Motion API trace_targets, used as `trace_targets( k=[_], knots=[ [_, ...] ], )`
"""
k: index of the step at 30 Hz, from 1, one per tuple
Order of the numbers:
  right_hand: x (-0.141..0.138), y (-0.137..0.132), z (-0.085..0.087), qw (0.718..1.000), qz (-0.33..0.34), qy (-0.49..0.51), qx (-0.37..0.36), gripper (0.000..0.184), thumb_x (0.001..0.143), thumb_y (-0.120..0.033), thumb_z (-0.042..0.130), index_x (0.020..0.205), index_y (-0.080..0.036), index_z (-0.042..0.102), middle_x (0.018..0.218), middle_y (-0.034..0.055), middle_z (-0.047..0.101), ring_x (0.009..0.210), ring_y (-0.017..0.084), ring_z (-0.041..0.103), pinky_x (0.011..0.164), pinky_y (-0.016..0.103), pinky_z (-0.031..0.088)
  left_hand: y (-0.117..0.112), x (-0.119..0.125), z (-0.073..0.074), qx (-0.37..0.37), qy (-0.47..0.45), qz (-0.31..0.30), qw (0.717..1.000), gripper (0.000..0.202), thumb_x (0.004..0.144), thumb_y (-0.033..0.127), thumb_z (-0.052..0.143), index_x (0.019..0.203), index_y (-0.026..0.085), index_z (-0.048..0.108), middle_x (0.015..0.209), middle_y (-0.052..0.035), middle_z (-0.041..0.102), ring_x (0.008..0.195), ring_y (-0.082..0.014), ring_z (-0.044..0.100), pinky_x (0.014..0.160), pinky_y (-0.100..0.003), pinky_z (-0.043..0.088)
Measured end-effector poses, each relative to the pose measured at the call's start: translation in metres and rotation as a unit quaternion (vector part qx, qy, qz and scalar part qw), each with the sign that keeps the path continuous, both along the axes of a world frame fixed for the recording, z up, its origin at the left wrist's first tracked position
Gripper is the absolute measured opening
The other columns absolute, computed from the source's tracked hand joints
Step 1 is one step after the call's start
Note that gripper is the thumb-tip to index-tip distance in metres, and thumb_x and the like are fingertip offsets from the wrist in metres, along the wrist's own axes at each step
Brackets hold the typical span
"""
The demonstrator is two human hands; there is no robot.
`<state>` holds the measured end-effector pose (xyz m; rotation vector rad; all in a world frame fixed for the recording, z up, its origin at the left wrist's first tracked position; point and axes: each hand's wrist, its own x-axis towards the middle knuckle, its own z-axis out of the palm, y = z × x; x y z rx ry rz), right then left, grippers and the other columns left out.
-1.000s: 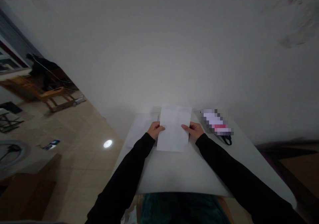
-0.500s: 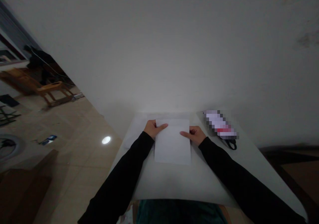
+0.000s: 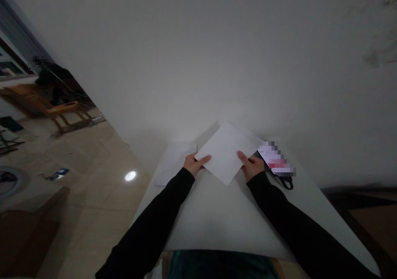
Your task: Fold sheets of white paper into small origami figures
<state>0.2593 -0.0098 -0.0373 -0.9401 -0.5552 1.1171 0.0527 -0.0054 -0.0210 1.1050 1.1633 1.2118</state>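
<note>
Sheet: the sheet of paper (image 3: 228, 151) is turned cornerwise over the far half of the desk (image 3: 223, 217). One corner points at me and the opposite one at the wall (image 3: 198, 56). I cannot tell whether it lies flat or is lifted a little.
Left hand: my left hand (image 3: 192, 163) has its grip closed on the left corner, thumb on top. The fingers underneath are hidden.
Right hand: my right hand (image 3: 252, 166) is clamped on the right edge the same way, with one digit laid over the paper.
Nearby: a second sheet (image 3: 172, 159) lies flat just left of my left hand. A card (image 3: 276, 161) with a black strap (image 3: 287, 182) sits just beside my right hand, close against the paper's right corner.
Risk, crease: I hold the paper only at two small spots. If the hands pull unevenly or move toward each other, I judge it would buckle or take a stray fold.
Risk, slip: both holds are shallow and near the edge, so a quick turn could pull a corner free.
Risk, snag: the right corner could catch the card or drag the strap along.
Risk, mix-up: the left corner could slide under or over the second sheet and shift it toward the desk's edge.
Risk, sight: the light is dim and everything is white on white, so I could misread the edges.
</note>
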Motion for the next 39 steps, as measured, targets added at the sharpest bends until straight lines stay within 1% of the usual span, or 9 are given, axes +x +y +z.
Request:
trace_targets(
  k=[4, 9, 12, 17, 22, 26, 28, 32, 39],
  knots=[
    [-0.001, -0.004, 0.005, 1.000, 0.002, 0.009, -0.014, 0.034, 0.043, -0.033, 0.086, 0.057, -0.013, 0.063, 0.064, 0.0043, 0.070, 0.055, 0.017, 0.063, 0.049, 0.031, 0.057, 0.002, 0.003, -0.001, 0.027, -0.038, 0.074, 0.996, 0.055, 0.049, 0.050, 0.080, 0.083, 0.009, 0.066, 0.075, -0.0079, 0.070, 0.063, -0.0162, 0.064, 0.062, -0.033, 0.056],
    [0.004, -0.003, 0.003, 0.994, 0.046, -0.096, 0.019, 0.032, 0.050, -0.037, 0.083, 0.050, -0.014, 0.061, 0.053, 0.0005, 0.063, 0.045, 0.012, 0.055, 0.040, 0.026, 0.050, 0.007, -0.013, 0.010, 0.093, -0.025, 0.153, 0.984, 0.054, 0.054, 0.053, 0.076, 0.088, 0.012, 0.066, 0.075, -0.0058, 0.069, 0.059, -0.0132, 0.060, 0.053, -0.026, 0.049],
    [0.011, -0.003, 0.005, 0.981, 0.073, -0.174, 0.036, 0.031, 0.054, -0.040, 0.080, 0.067, -0.014, 0.070, 0.067, 0.0032, 0.069, 0.055, 0.014, 0.061, 0.047, 0.026, 0.052, 0.008, -0.023, 0.020, 0.133, 0.014, 0.168, 0.977, 0.043, 0.058, 0.049, 0.074, 0.078, 0.013, 0.067, 0.065, -0.0018, 0.064, 0.055, -0.0114, 0.055, 0.048, -0.022, 0.041],
    [0.018, -0.006, 0.009, 0.961, 0.104, -0.258, 0.016, 0.043, 0.057, -0.049, 0.076, 0.082, -0.014, 0.073, 0.076, 0.0074, 0.073, 0.061, 0.019, 0.065, 0.053, 0.029, 0.052, 0.003, -0.028, 0.027, 0.167, 0.087, 0.164, 0.968, 0.035, 0.058, 0.038, 0.077, 0.047, 0.015, 0.053, 0.043, 0.0069, 0.041, 0.045, -0.0056, 0.037, 0.044, -0.019, 0.028],
    [0.019, -0.005, 0.007, 0.963, 0.034, -0.267, -0.019, 0.049, 0.054, -0.052, 0.076, 0.083, -0.013, 0.073, 0.079, 0.0100, 0.073, 0.064, 0.022, 0.066, 0.053, 0.030, 0.052, -0.003, -0.020, 0.025, 0.148, 0.109, 0.069, 0.981, 0.033, 0.062, 0.045, 0.073, 0.073, 0.014, 0.069, 0.064, -0.0012, 0.064, 0.056, -0.0121, 0.055, 0.051, -0.023, 0.043],
    [0.023, -0.001, 0.004, 0.964, 0.009, -0.263, -0.042, 0.051, 0.053, -0.052, 0.076, 0.085, -0.011, 0.073, 0.080, 0.0099, 0.073, 0.066, 0.022, 0.067, 0.055, 0.029, 0.052, -0.004, -0.017, 0.021, 0.134, 0.121, 0.006, 0.984, 0.042, 0.062, 0.051, 0.072, 0.077, 0.012, 0.069, 0.066, -0.0041, 0.066, 0.057, -0.0147, 0.057, 0.052, -0.026, 0.045],
    [0.027, 0.001, 0.003, 0.961, 0.004, -0.274, -0.046, 0.050, 0.054, -0.051, 0.075, 0.084, -0.011, 0.073, 0.077, 0.0091, 0.073, 0.066, 0.022, 0.067, 0.054, 0.029, 0.052, -0.004, -0.018, 0.020, 0.139, 0.131, 0.011, 0.982, 0.040, 0.061, 0.052, 0.072, 0.063, 0.013, 0.064, 0.054, -0.0001, 0.058, 0.048, -0.0106, 0.050, 0.045, -0.022, 0.039],
    [0.034, 0.005, 0.006, 0.964, 0.009, -0.263, -0.025, 0.046, 0.057, -0.049, 0.075, 0.083, -0.012, 0.072, 0.075, 0.0062, 0.073, 0.064, 0.019, 0.065, 0.055, 0.027, 0.050, -0.004, -0.020, 0.024, 0.152, 0.154, 0.028, 0.976, 0.055, 0.060, 0.050, 0.074, 0.042, 0.016, 0.034, 0.040, 0.0074, 0.029, 0.040, -0.0032, 0.025, 0.039, -0.020, 0.017],
    [0.040, 0.006, 0.012, 0.965, 0.022, -0.260, -0.019, 0.042, 0.053, -0.050, 0.077, 0.074, -0.014, 0.072, 0.063, 0.0016, 0.069, 0.053, 0.015, 0.059, 0.047, 0.026, 0.045, -0.002, -0.022, 0.025, 0.156, 0.156, 0.035, 0.975, 0.058, 0.063, 0.052, 0.070, 0.042, 0.017, 0.028, 0.043, 0.0074, 0.022, 0.042, -0.0034, 0.020, 0.042, -0.021, 0.013]
  ],
)
